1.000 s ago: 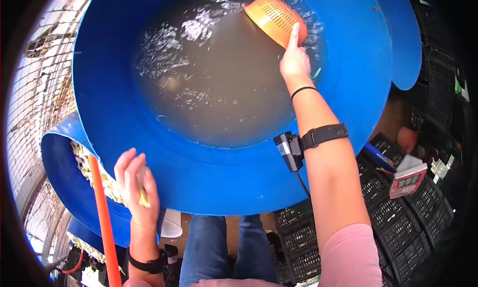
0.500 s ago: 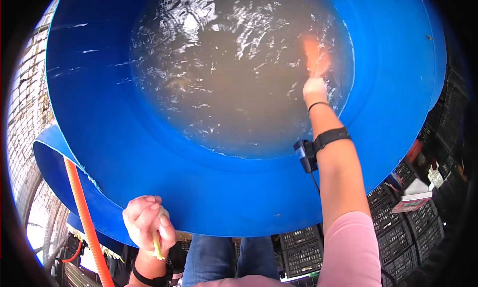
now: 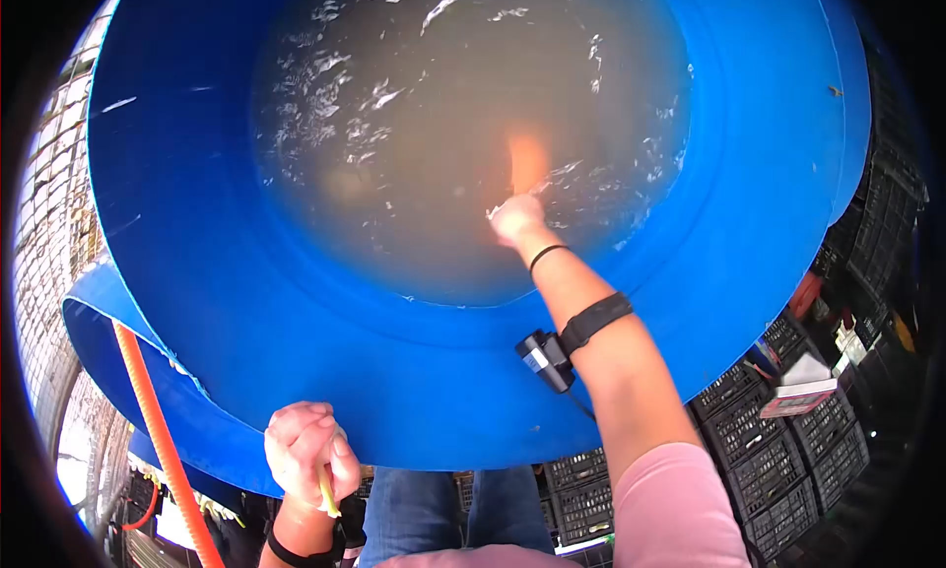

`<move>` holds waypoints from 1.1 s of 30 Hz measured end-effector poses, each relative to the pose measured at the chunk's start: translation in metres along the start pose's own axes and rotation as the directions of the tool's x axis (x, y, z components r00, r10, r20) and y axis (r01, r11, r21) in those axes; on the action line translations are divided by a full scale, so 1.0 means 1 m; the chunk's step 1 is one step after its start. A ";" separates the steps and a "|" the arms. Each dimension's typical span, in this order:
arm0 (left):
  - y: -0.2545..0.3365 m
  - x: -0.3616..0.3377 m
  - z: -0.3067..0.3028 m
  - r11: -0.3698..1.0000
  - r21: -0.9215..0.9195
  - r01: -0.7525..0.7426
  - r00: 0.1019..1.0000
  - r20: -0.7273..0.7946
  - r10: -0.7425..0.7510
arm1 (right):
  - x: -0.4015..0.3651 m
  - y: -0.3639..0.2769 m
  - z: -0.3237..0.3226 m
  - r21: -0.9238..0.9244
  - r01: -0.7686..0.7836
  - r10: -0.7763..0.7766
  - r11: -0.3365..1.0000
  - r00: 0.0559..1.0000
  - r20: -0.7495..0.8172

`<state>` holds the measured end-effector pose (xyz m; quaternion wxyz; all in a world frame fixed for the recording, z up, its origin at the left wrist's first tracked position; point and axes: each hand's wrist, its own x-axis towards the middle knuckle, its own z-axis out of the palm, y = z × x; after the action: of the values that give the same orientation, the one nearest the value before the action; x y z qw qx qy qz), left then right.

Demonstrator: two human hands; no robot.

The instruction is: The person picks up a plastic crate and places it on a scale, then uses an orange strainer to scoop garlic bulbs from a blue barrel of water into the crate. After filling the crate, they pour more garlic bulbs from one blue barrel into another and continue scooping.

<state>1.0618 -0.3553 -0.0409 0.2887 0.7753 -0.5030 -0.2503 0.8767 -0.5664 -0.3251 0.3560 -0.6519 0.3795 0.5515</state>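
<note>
A big blue tub (image 3: 325,391) holds murky, rippling water (image 3: 443,105). My right hand (image 3: 518,218) reaches into it near the middle and is closed on an orange object (image 3: 527,162), blurred under the surface; its shape is unclear. My left hand (image 3: 313,458) is a fist at the tub's near rim, wrapped round a pale yellow-green stalk (image 3: 327,491) whose end sticks out below the fingers. A pale, blurred shape (image 3: 347,186) shows in the water at the left.
An orange corrugated hose (image 3: 158,420) runs down at the left beside a second blue container (image 3: 94,327). Black crates (image 3: 764,450) are stacked at the lower right, with a white and red box (image 3: 800,386) on them. A wire mesh (image 3: 59,194) stands at the far left.
My right hand has moved left and toward me through the water, with the orange object. My left hand has shifted slightly right and down, still closed on the stalk.
</note>
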 end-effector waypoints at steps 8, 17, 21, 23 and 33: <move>-0.002 -0.001 -0.003 1.000 -0.019 -0.001 1.000 0.025 0.001 | 0.009 -0.111 0.019 0.397 0.320 0.174 0.860 0.548 -0.818; 0.002 -0.001 0.005 0.998 0.035 -0.060 0.994 -0.085 0.063 | -0.026 -0.128 -0.035 0.825 0.261 -0.355 0.501 0.931 -0.079; 0.000 0.002 0.007 0.995 0.067 -0.070 0.982 -0.170 0.080 | -0.065 -0.130 -0.045 0.819 0.455 -0.326 0.351 0.879 -0.348; 0.001 0.004 0.006 0.987 0.132 -0.096 0.979 -0.164 0.117 | -0.081 -0.131 -0.060 0.817 0.496 -0.353 0.295 0.851 -0.389; -0.009 0.001 0.006 0.991 0.130 -0.011 0.986 -0.165 0.033 | -0.195 -0.095 -0.061 0.777 0.608 -0.522 0.166 0.722 -0.454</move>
<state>1.0637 -0.3540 -0.0511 0.2818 0.8048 -0.5008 -0.1485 0.9681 -0.5565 -0.1191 0.8053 -0.4715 0.3542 0.0614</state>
